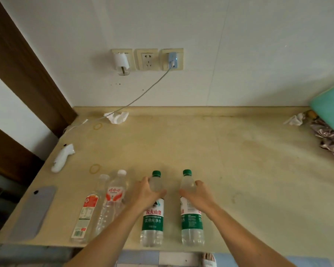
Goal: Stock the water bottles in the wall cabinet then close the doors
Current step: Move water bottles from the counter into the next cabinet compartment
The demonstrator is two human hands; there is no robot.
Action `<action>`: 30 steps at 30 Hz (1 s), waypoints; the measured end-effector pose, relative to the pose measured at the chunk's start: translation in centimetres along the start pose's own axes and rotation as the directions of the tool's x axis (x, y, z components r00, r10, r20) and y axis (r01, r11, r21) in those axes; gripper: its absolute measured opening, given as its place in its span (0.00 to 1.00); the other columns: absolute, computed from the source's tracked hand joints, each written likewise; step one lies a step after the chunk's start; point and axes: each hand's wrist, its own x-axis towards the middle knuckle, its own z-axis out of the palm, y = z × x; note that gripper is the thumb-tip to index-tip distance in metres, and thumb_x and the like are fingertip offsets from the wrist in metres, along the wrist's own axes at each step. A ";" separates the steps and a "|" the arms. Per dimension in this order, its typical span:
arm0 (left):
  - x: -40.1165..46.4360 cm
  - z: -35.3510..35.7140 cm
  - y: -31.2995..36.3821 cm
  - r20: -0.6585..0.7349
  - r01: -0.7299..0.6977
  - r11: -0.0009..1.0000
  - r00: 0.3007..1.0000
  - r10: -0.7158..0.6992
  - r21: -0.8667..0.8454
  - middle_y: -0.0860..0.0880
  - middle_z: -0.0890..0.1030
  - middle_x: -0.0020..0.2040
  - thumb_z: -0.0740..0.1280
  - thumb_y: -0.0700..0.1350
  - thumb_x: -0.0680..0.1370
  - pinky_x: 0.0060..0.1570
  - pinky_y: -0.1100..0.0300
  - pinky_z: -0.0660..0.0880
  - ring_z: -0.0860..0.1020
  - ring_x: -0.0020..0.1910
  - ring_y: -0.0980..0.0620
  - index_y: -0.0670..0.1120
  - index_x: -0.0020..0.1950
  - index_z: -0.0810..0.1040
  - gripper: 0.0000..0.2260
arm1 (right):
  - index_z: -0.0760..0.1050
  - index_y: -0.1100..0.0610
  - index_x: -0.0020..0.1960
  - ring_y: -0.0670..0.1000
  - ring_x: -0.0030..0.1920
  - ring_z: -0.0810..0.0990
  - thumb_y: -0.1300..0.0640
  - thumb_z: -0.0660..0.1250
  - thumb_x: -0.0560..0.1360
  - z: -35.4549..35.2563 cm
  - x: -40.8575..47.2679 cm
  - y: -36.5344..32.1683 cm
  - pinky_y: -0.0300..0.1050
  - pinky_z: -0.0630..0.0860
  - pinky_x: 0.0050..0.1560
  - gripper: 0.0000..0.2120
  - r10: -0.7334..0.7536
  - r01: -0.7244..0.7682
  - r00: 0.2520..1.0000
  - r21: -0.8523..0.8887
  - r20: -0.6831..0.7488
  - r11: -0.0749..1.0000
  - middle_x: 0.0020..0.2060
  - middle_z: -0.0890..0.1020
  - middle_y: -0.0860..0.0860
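"农夫山泉 饮用纯净水" on green-labelled bottle point(152, 216)

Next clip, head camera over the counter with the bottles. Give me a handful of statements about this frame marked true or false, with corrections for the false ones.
1. Four bottles stand on the counter. True.
2. The left hand grips a green-capped bottle near its neck. True.
3. The right hand rests flat on the counter. False: it grips the other green-capped bottle.
4. All four bottles have green caps. False: the two red-labelled bottles on the left do not.
5. A cable runs from a charger in a wall socket down to the counter. True.
6. A cabinet door is open in view. False: no cabinet shows.
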 end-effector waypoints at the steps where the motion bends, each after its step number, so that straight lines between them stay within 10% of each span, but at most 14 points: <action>1: 0.0 0.2 0.1 0.023 0.022 0.998 1.000 -0.021 -0.059 0.53 0.81 0.49 0.75 0.64 0.69 0.39 0.54 0.83 0.84 0.37 0.55 0.51 0.77 0.63 0.42 | 0.69 0.56 0.68 0.55 0.50 0.83 0.38 0.70 0.63 -0.1 0.1 0.1 0.56 0.82 0.53 0.39 0.001 -0.001 1.000 -0.003 -0.002 1.000 0.55 0.81 0.53; 7: -0.3 -0.6 1.3 0.065 0.005 0.952 0.998 0.016 -0.306 0.56 0.79 0.52 0.76 0.54 0.73 0.38 0.58 0.80 0.82 0.42 0.56 0.48 0.74 0.67 0.34 | 0.76 0.54 0.56 0.51 0.43 0.85 0.44 0.78 0.65 -0.8 0.0 0.2 0.53 0.84 0.45 0.25 -0.090 0.093 0.995 0.079 -0.039 0.993 0.45 0.83 0.49; 13: -1.1 -3.3 4.5 -0.139 -0.256 0.856 0.967 0.216 -0.449 0.57 0.77 0.64 0.78 0.58 0.70 0.53 0.55 0.78 0.78 0.59 0.55 0.56 0.72 0.69 0.33 | 0.69 0.50 0.71 0.49 0.56 0.81 0.48 0.81 0.66 -4.3 -0.8 -2.1 0.50 0.81 0.55 0.38 -0.336 0.367 0.922 0.157 -0.194 0.917 0.59 0.80 0.46; 19: -1.6 -2.8 6.5 -0.397 -0.542 0.757 0.826 0.401 -0.364 0.65 0.70 0.57 0.82 0.48 0.66 0.56 0.59 0.75 0.72 0.58 0.68 0.70 0.56 0.71 0.29 | 0.66 0.42 0.61 0.39 0.54 0.76 0.55 0.83 0.64 -6.2 -0.6 -2.9 0.32 0.74 0.47 0.34 -0.468 0.527 0.830 0.149 -0.305 0.837 0.56 0.76 0.38; 30: -1.2 -1.6 6.2 -0.403 -0.550 0.790 0.810 0.425 -0.272 0.71 0.66 0.61 0.75 0.63 0.64 0.60 0.64 0.71 0.70 0.63 0.66 0.76 0.61 0.63 0.31 | 0.61 0.34 0.62 0.40 0.58 0.76 0.49 0.81 0.65 -7.1 1.9 -2.0 0.47 0.78 0.59 0.36 -0.555 0.592 0.786 0.074 -0.272 0.802 0.59 0.73 0.35</action>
